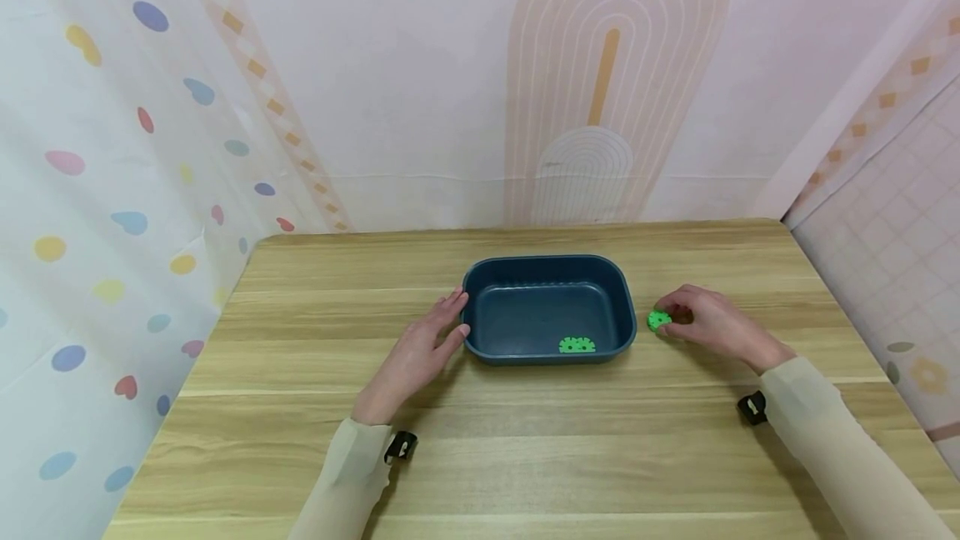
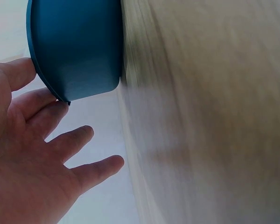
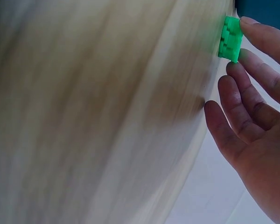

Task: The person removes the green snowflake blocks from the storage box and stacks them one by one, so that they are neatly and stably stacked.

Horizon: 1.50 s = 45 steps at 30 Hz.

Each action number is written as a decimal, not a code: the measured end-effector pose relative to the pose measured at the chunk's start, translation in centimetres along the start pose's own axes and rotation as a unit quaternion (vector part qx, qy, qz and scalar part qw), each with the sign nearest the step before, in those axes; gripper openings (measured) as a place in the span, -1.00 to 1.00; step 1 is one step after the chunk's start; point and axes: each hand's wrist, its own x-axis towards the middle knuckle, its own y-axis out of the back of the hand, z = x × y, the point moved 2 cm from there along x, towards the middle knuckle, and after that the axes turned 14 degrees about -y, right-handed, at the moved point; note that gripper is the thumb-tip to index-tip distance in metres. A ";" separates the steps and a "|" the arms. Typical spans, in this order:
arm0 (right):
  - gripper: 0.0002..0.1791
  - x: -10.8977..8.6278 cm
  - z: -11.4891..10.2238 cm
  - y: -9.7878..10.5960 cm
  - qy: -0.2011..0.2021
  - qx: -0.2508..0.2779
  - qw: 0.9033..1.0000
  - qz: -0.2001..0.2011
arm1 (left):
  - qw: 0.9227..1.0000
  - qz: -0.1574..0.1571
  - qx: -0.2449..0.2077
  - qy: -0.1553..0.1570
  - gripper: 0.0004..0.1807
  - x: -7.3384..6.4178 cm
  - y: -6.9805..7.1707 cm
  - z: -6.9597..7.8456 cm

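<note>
A dark blue rectangular basin [image 1: 551,317] stands on the wooden table. Flat green notched discs [image 1: 576,346] lie inside it near the front wall, their lower part hidden by the rim. My left hand [image 1: 417,354] touches the basin's left rim with the thumb and fingertips, while its other fingers spread free in the left wrist view. To the right of the basin, my right hand [image 1: 708,322] pinches a green notched disc [image 1: 659,321] between thumb and fingers. Seen from the side in the right wrist view, this green piece [image 3: 230,39] looks thick and layered.
The wooden table [image 1: 517,457] reaches back to a patterned cloth backdrop [image 1: 420,90]. Similar cloth hangs along the left and right sides. Each wrist wears a black strap-on device, seen on the left [image 1: 401,446] and right [image 1: 752,407].
</note>
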 end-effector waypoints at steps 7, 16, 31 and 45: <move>-0.66 0.0 -0.1 0.0 -0.008 0.005 1.000 -0.012 | 1.000 0.004 0.000 -0.005 -0.40 0.0 0.0 0.0; -0.50 -0.7 0.1 0.3 -0.019 0.024 0.999 -0.016 | 1.000 0.003 -0.004 -0.003 -0.39 0.0 -0.1 0.0; -0.35 -2.7 -0.7 0.9 -0.023 0.045 0.998 0.026 | 1.000 0.007 -0.007 -0.011 -0.40 0.0 0.0 -0.1; -0.61 -3.4 -5.4 0.6 0.098 0.045 0.980 0.166 | 1.000 0.010 -0.011 -0.008 -0.39 -0.3 0.2 -0.2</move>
